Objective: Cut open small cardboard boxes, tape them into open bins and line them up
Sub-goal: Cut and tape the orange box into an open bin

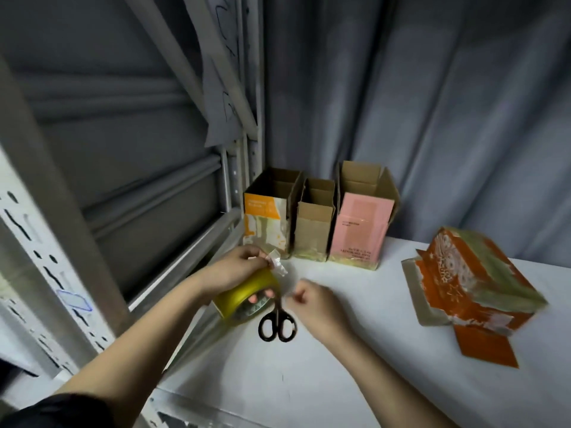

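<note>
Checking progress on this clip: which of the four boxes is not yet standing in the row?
The orange patterned box, lying on its side alone at the table's right. The orange-labelled, plain brown and pink bins stand upright together.

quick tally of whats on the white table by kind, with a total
open box bins: 3, orange, brown, pink
uncut orange box: 1
tape roll: 1
scissors: 1
total: 6

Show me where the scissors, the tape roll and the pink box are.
scissors (277, 326): head view, on the black handle loops.
tape roll (247, 292): head view, on its yellow outer side.
pink box (360, 223): head view, on its pink front face.
</note>
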